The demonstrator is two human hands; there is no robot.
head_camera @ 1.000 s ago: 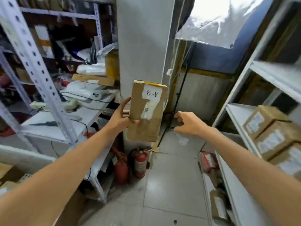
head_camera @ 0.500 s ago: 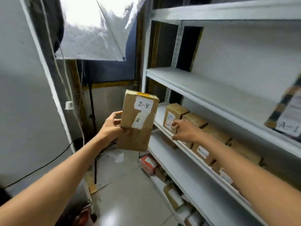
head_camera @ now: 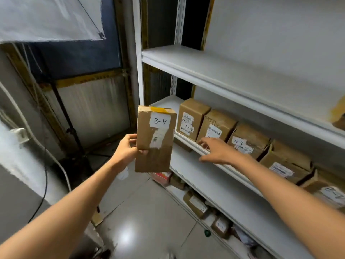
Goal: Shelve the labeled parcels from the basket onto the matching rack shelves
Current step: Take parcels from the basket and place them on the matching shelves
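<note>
My left hand [head_camera: 127, 148] grips a tall brown cardboard parcel [head_camera: 155, 139] by its left edge; its white label reads A-2 upside down. The parcel hangs upright just left of the white rack. My right hand [head_camera: 217, 151] is empty with fingers spread, reaching over the front lip of the middle shelf [head_camera: 188, 142], in front of the second box. That shelf holds a row of several brown boxes, the first box [head_camera: 192, 118] and the third box [head_camera: 246, 141] showing A-2 labels. The basket is out of view.
The upper shelf [head_camera: 224, 71] is bare on its left part, with a box corner at the far right edge. The lower shelf [head_camera: 214, 186] is bare at its front. Small parcels [head_camera: 196, 204] lie on the bottom level near the tiled floor [head_camera: 145, 212]. A cable [head_camera: 61, 165] runs along the left wall.
The view has swung right from the aisle to face the white rack. My left hand still holds the parcel. My right hand has opened and reached to the middle shelf's front edge.
</note>
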